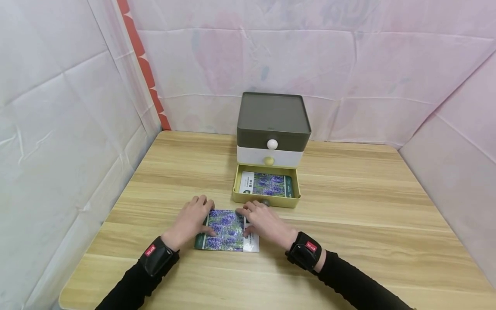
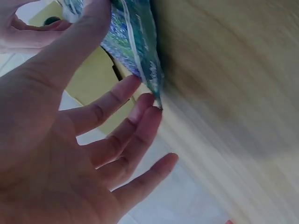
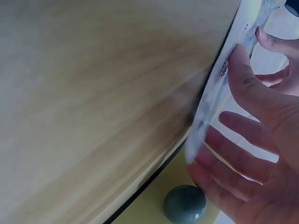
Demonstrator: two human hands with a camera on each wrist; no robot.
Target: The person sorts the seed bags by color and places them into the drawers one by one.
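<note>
A wooden worktop is enclosed by pale sheeting; a lavender-print packet is pinched at its edges by both hands, left hand and right hand.

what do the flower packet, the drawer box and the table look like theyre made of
The flower packet looks like thin glossy plastic film or coated paper: printed lavender photo, and its edge flexes in the wrist views. The drawer box seems to be matte moulded plastic, with smooth rounded corners and round knobs. The table shows light wood grain, possibly laminate; which one cannot be told.

My right hand pinching the packet's edge, wooden tabletop alongside, grey-green knob below my fingers
</note>
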